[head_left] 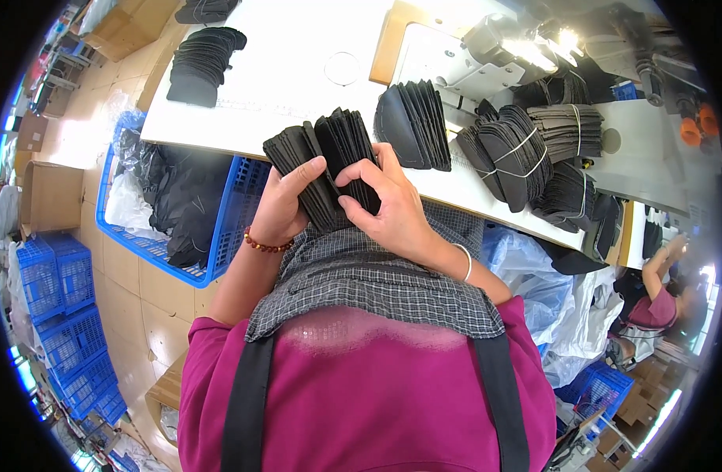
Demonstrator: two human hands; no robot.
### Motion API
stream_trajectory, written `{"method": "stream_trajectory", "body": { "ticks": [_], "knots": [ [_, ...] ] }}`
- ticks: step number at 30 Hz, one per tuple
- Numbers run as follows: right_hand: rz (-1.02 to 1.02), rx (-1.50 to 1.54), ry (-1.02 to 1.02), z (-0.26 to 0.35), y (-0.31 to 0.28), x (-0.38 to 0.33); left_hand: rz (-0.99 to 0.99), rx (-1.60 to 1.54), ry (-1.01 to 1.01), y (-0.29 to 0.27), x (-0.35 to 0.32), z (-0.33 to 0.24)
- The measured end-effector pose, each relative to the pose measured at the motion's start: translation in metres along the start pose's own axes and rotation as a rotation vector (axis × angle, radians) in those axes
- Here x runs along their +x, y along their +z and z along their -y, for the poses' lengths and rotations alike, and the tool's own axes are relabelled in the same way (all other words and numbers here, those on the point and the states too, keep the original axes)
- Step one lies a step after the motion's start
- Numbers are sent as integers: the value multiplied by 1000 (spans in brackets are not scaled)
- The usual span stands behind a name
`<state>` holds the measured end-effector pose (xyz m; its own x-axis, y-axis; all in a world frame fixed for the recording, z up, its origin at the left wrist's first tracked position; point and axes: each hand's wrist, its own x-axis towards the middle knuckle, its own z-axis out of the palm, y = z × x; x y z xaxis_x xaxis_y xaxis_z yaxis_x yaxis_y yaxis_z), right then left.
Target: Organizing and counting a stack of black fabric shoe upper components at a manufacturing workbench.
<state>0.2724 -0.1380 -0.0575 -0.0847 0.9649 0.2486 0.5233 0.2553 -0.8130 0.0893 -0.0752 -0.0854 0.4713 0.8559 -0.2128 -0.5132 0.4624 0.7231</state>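
Note:
A thick stack of black fabric pieces (347, 141) is held in front of my apron, at the table's near edge. It is parted into two fanned sections. My left hand (278, 203) grips the left section, its thumb lying across the pieces. My right hand (394, 208) wraps the right section from the side, with thumb and index finger bent at the gap between the sections. Just beyond my right hand, another fanned stack of black pieces (412, 124) rests on the white table (298, 75). The lower ends of the held pieces are partly hidden by my hands.
A sewing machine (491, 59) stands at the far right, with string-tied bundles of dark pieces (512, 153) before it. Another stack (203, 67) lies far left. A blue crate (219, 228) with dark cloth and plastic sits left, below the table edge. A person (656, 303) sits at right.

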Motion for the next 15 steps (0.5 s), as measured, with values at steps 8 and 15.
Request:
{"method": "stream_trajectory", "body": {
  "ticks": [8, 15],
  "knots": [
    [-41, -28, -43, 0, 1, 0, -2, -25, -11, 2, -1, -2],
    [-35, -27, -29, -3, 2, -1, 17, -51, -17, 0, 0, 1]
  ]
}}
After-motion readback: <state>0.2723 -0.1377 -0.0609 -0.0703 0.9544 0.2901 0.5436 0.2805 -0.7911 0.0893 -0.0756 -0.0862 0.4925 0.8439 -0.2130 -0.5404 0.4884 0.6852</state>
